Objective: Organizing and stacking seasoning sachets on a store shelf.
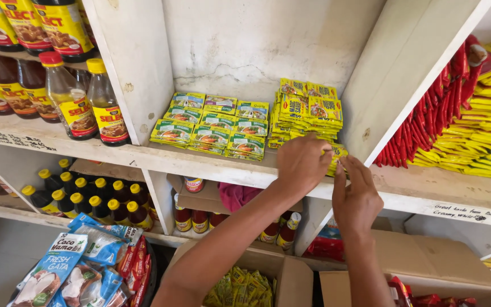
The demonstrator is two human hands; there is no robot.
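Both hands, left hand (pixel 301 162) and right hand (pixel 356 200), pinch a small yellow foil sachet (pixel 336 157) at five o'clock of the stacked yellow sachets (pixel 308 111) on the chipped white wooden shelf (pixel 211 165).

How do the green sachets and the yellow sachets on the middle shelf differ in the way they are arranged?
The green sachets lie in low overlapping rows, spread across the shelf; the yellow sachets are piled in a taller stack at the right. Both hands, left hand and right hand, are at the yellow sachets; the green sachets are untouched. Both are small flat food packets.
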